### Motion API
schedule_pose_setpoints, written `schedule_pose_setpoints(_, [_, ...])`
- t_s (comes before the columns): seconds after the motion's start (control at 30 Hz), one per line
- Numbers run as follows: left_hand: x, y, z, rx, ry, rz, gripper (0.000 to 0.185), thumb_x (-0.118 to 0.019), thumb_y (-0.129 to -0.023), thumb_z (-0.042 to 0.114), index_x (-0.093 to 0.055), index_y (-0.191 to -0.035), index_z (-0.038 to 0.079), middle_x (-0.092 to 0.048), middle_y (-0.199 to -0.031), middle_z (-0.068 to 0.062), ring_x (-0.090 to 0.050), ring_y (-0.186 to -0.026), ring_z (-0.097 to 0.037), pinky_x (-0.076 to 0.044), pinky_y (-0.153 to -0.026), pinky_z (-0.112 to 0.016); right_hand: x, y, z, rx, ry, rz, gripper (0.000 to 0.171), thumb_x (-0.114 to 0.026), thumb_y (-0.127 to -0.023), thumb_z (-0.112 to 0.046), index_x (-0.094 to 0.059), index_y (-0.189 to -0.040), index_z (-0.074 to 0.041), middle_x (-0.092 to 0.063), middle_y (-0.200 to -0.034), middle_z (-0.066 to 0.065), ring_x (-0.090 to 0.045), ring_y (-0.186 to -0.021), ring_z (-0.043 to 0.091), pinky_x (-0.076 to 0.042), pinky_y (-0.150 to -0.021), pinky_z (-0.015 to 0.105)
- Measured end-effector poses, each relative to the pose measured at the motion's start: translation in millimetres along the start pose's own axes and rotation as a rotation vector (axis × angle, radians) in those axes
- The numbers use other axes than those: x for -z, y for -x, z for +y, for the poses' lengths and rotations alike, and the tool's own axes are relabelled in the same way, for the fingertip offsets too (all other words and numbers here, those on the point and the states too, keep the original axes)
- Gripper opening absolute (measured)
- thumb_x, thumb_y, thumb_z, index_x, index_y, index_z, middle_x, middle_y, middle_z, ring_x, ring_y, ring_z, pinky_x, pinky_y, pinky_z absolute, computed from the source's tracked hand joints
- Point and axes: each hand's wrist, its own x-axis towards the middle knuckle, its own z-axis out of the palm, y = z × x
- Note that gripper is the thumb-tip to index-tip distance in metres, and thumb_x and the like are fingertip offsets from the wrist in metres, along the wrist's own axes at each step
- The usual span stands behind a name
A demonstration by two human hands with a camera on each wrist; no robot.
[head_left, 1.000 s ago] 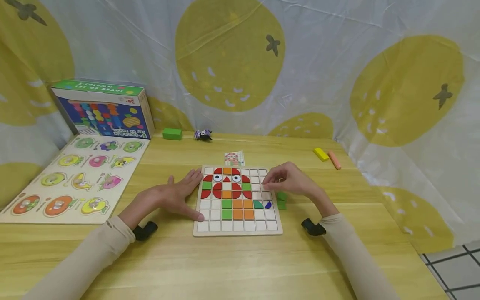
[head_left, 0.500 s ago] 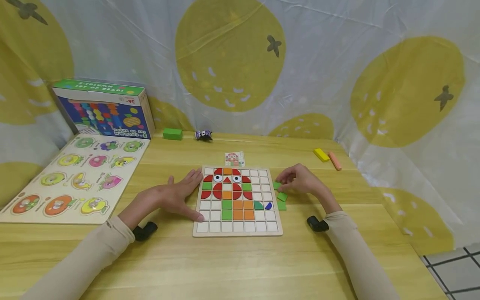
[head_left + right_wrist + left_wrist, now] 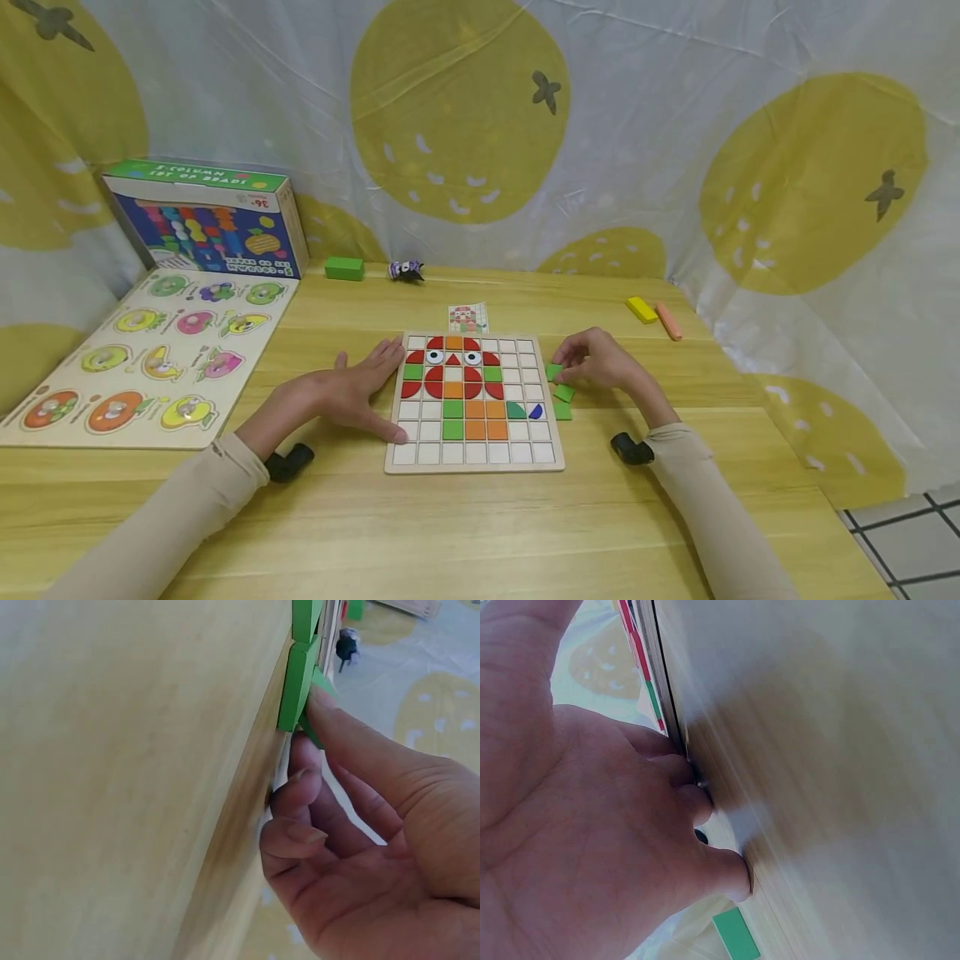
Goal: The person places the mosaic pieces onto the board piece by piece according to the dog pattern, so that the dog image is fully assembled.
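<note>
A wooden grid board (image 3: 429, 464) lies on the table, with red, orange and green tiles forming a bird-like picture with two round eyes. My left hand (image 3: 348, 392) rests spread along its left side, thumb on a lower-left square. Just off the board's right edge, my right hand (image 3: 600, 360) pinches a green square tile (image 3: 553, 372) between thumb and fingers. In the right wrist view the thumb presses that tile, which is tilted. Two more green tiles (image 3: 563, 412) lie close below it. A teal quarter-circle tile (image 3: 517, 409) and a blue piece (image 3: 536, 411) sit on the board.
A small picture card (image 3: 468, 317) lies behind the board. At left are a fruit puzzle board (image 3: 168, 400) and a bead-set box (image 3: 217, 237). Farther back are a green block (image 3: 344, 268), a small dark figure (image 3: 406, 271), a yellow block (image 3: 641, 309) and an orange stick (image 3: 669, 321).
My right hand has moved right, from over the board's right squares to the green tiles beside it, and now pinches one. The left hand stays in place.
</note>
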Motion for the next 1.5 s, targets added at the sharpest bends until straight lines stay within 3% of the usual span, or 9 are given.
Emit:
schedule_pose_setpoints(0.23, [0.1,1.7,0.4,-0.004,0.008,0.004,0.137,-0.084,-0.085,0.066,-0.003,-0.171,-0.001,0.009,-0.18,-0.022,0.01,-0.166,-0.044,0.009,-0.121,-0.081,7,6,-2,0.001,-0.017,0.051,0.006,-0.085,-0.093,-0.005,-0.083,-0.098,-0.002,-0.081,-0.095,0.009,-0.069,-0.085,0.02,-0.055,-0.077,0.027])
schedule_pose_setpoints(0.37, [0.0,2.8,1.0,-0.008,0.01,0.007,0.136,-0.084,-0.085,0.066,-0.004,-0.172,-0.001,0.008,-0.18,-0.022,0.009,-0.166,-0.044,0.009,-0.12,-0.081,14,12,-4,-0.018,-0.051,0.054,0.008,-0.083,-0.096,-0.009,-0.085,-0.101,-0.003,-0.082,-0.099,0.01,-0.065,-0.085,0.019,-0.052,-0.072,0.026])
schedule_pose_setpoints(0.6, [-0.7,1.8,-0.6,-0.006,0.005,0.012,0.137,-0.084,-0.084,0.067,-0.004,-0.172,-0.001,0.008,-0.18,-0.022,0.009,-0.166,-0.043,0.009,-0.121,-0.081,19,20,-16,-0.018,-0.14,-0.045,0.011,-0.082,-0.097,-0.008,-0.084,-0.103,0.0,-0.081,-0.094,0.01,-0.058,-0.075,0.016,-0.047,-0.064,0.024])
schedule_pose_setpoints(0.77, [-1.0,1.5,-1.3,-0.005,-0.002,0.014,0.137,-0.084,-0.084,0.067,-0.005,-0.171,-0.002,0.007,-0.18,-0.022,0.009,-0.166,-0.043,0.009,-0.121,-0.081,17,22,-28,0.045,-0.183,-0.13,0.009,-0.081,-0.096,-0.004,-0.085,-0.103,0.001,-0.081,-0.095,0.011,-0.066,-0.076,0.014,-0.055,-0.07,0.026])
schedule_pose_setpoints(1.1, [-0.2,0.9,-0.8,-0.01,-0.005,0.014,0.136,-0.084,-0.085,0.067,-0.004,-0.172,-0.001,0.008,-0.18,-0.022,0.009,-0.166,-0.043,0.009,-0.12,-0.082,-2,19,-51,0.144,-0.17,-0.271,0.005,-0.083,-0.093,0.0,-0.085,-0.098,0.001,-0.082,-0.093,0.008,-0.069,-0.079,0.011,-0.059,-0.076,0.023])
schedule_pose_setpoints(1.37, [-0.4,0.3,-1.2,-0.01,0.006,0.011,0.137,-0.084,-0.084,0.066,-0.005,-0.171,-0.002,0.008,-0.18,-0.022,0.009,-0.166,-0.044,0.01,-0.12,-0.082,-22,17,-61,0.151,-0.14,-0.337,0.004,-0.085,-0.091,-0.001,-0.084,-0.094,0.001,-0.08,-0.086,0.004,-0.064,-0.072,0.008,-0.055,-0.067,0.021])
schedule_pose_setpoints(1.5, [-3.8,-4.3,-8.4,-0.003,-0.001,0.016,0.142,-0.083,-0.08,0.074,-0.004,-0.172,0.001,0.009,-0.181,-0.018,0.01,-0.166,-0.04,0.01,-0.121,-0.081,-27,17,-64,0.149,-0.089,-0.34,0.002,-0.086,-0.091,-0.001,-0.084,-0.092,-0.001,-0.079,-0.084,0.002,-0.06,-0.07,0.008,-0.052,-0.064,0.02])
